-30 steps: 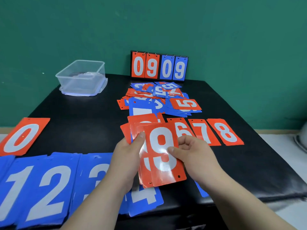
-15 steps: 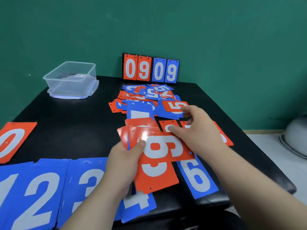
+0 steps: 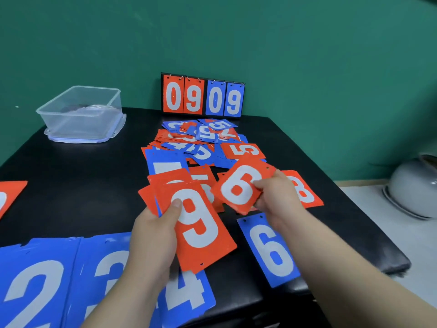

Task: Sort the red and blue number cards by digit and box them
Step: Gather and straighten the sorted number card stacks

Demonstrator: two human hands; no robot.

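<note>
Over table (image 3: 82,181), L hand (image 3: 153,235) grips stack (image 3: 201,233), R hand (image 3: 276,197) pinches card (image 3: 241,185).

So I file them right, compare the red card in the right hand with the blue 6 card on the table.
The red card is red; the blue 6 card is blue. The right hand pinches the red card by its edge; the blue 6 card lies flat on the table. The red card is turned askew; the blue 6 card lies nearly straight. Both read as a white 6.
</note>
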